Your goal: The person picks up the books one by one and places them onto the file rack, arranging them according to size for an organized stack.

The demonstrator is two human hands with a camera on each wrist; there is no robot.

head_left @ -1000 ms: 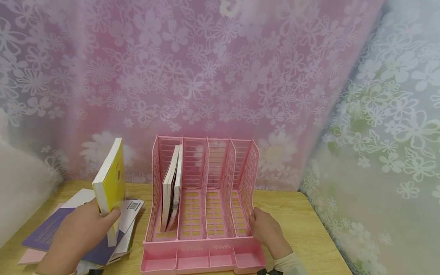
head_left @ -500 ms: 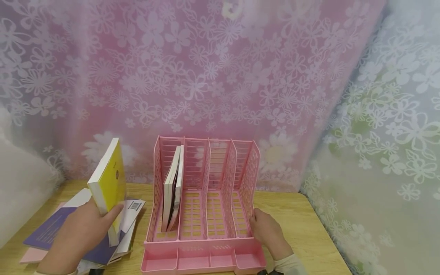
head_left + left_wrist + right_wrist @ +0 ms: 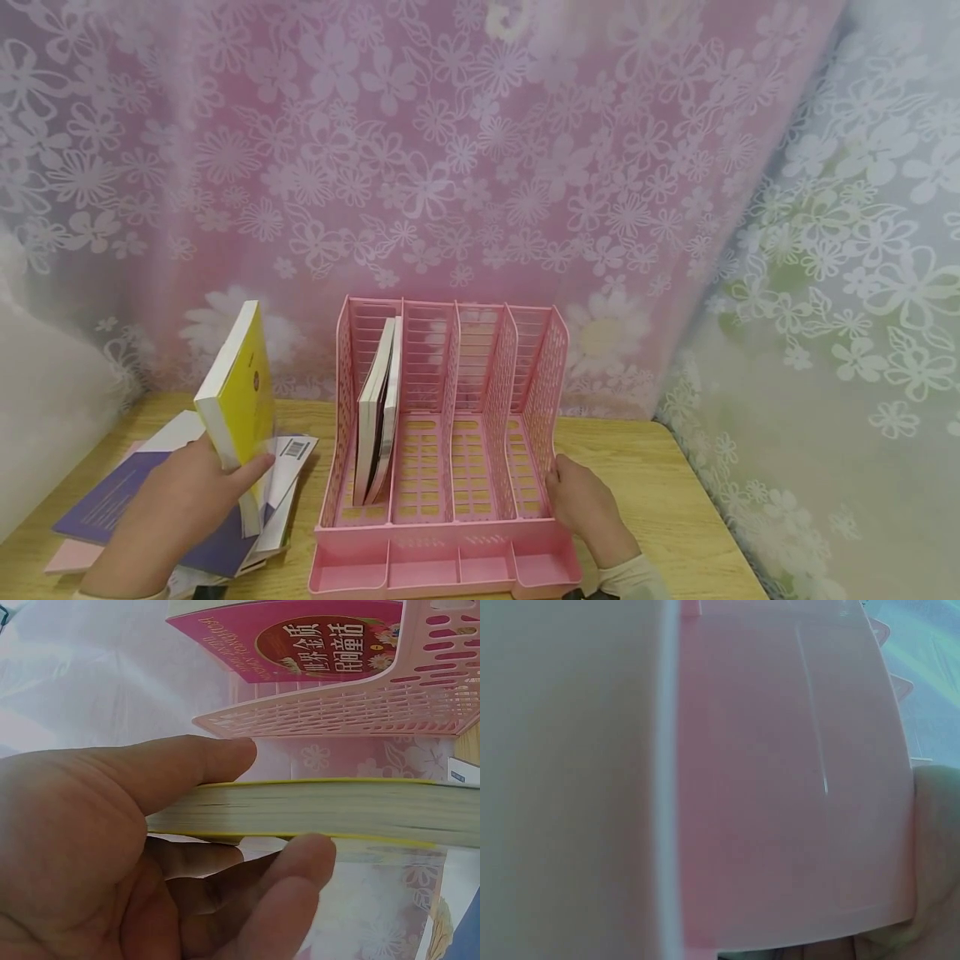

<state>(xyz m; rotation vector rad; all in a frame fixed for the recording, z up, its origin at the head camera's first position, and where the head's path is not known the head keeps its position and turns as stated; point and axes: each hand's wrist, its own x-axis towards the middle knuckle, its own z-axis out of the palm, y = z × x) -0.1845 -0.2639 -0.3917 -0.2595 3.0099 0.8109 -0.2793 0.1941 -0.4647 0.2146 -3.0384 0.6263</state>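
My left hand (image 3: 176, 500) holds a thick yellow book (image 3: 243, 404) upright above the pile at the left. In the left wrist view its thumb lies along one cover and the fingers along the other, with the page edges (image 3: 322, 806) between. The pink desktop file rack (image 3: 427, 533) stands to the right, split into several upright slots. A few thin books (image 3: 375, 412) lean in its leftmost slot; a magenta cover (image 3: 322, 645) with Chinese lettering shows in the left wrist view. At the rack's right side panel, my right hand (image 3: 588, 504) grips the front edge.
Under the yellow book lies a loose pile with a purple book (image 3: 112, 504) and a white one with a barcode (image 3: 294, 450). Shallow trays (image 3: 420, 571) run along the rack's front. Behind the wooden table (image 3: 652, 483) hangs a pink flowered curtain (image 3: 465, 167).
The yellow book has leaned slightly to the left in my left hand, with the thumb shifting a little on its cover. My right hand keeps its place on the rack.
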